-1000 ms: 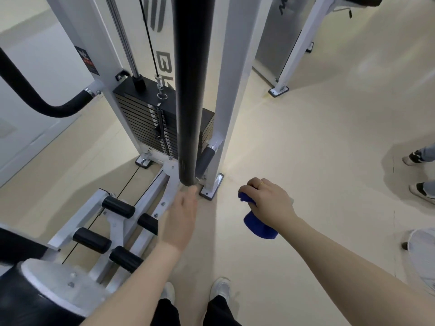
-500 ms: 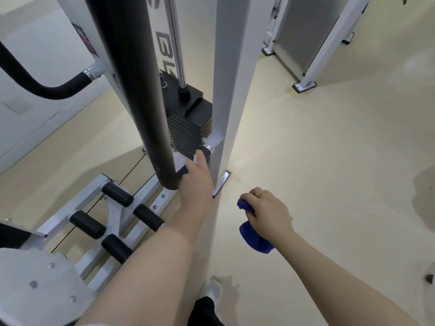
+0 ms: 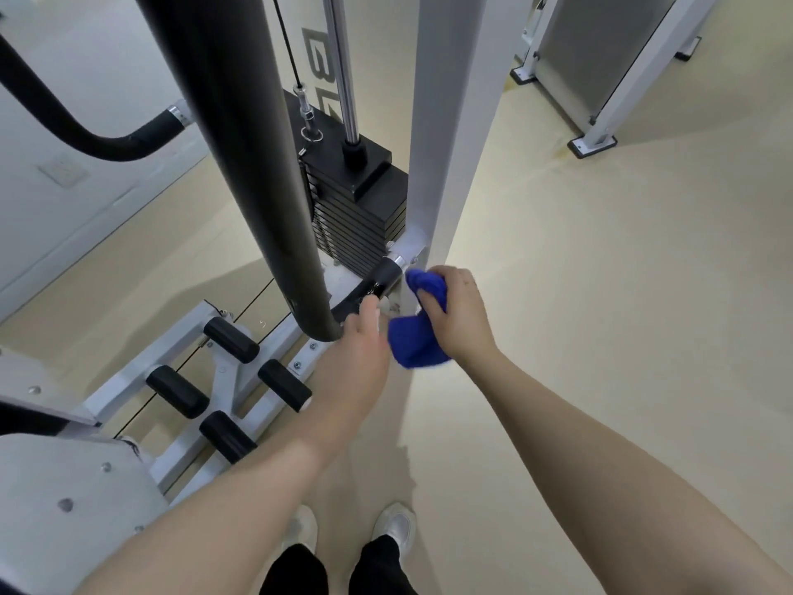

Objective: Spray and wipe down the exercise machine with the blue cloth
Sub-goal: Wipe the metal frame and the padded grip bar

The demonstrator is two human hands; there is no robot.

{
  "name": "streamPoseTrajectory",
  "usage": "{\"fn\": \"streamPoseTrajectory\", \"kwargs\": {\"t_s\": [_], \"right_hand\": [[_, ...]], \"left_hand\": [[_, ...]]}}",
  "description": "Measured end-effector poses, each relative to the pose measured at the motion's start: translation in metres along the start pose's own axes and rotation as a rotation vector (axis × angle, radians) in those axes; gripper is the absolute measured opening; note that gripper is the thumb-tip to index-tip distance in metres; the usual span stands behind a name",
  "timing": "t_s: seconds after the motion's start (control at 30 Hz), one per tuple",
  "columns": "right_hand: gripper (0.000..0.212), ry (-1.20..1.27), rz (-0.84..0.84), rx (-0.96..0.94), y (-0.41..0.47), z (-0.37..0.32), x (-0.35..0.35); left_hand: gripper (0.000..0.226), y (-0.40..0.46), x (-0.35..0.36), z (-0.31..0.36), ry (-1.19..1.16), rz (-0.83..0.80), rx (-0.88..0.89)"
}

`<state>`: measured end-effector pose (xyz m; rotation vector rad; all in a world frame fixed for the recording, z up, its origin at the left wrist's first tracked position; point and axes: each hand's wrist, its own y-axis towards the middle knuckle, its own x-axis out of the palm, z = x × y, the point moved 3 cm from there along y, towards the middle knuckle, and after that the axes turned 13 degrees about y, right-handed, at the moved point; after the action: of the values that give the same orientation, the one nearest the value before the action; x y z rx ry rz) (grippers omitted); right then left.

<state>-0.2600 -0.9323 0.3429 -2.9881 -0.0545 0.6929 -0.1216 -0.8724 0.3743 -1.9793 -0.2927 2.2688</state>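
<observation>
Right hand: my right hand (image 3: 461, 313) has its grip clamped round the blue cloth (image 3: 418, 337), fingers curled over the bunched fabric, just beside the white upright post (image 3: 450, 122).
Blue cloth: bunched up in my right hand, its upper fold touching or almost touching the short black handle (image 3: 384, 279) at the foot of the post; I cannot tell which.
Left hand: my left hand (image 3: 362, 341) reaches to the lower end of that same short handle, fingertips at it; its grip looks loose, fingers mostly straight, clamped on nothing I can see.
Exercise machine: white frame, black weight stack (image 3: 358, 208) behind the handle, a thick black padded bar (image 3: 240, 143) hanging down in front of it.
Foot rollers: four black roller pads (image 3: 231, 339) on the low white frame to my left.
Floor: beige floor (image 3: 600, 294); my white shoes (image 3: 397, 526) below.
</observation>
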Motion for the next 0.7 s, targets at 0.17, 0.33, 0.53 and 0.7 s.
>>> {"fn": "streamPoseTrajectory", "kwargs": {"t_s": [0.17, 0.33, 0.53, 0.7], "right_hand": [[0.017, 0.046, -0.076, -0.163, 0.01, -0.028, 0.062], [0.029, -0.328, -0.251, -0.511, 0.011, -0.013, 0.09], [0.034, -0.462, 0.104, -0.119, 0.053, -0.006, 0.064], [0.028, -0.29, -0.251, -0.287, -0.004, -0.021, 0.103]], "left_hand": [[0.046, -0.037, 0.003, -0.06, -0.223, -0.233, -0.063], [0.028, -0.023, -0.015, -0.103, -0.367, -0.075, -0.248], [0.041, 0.0, -0.032, -0.097, -0.602, -0.032, -0.073], [0.038, 0.006, -0.03, -0.1, -0.759, -0.049, -0.048]]}}
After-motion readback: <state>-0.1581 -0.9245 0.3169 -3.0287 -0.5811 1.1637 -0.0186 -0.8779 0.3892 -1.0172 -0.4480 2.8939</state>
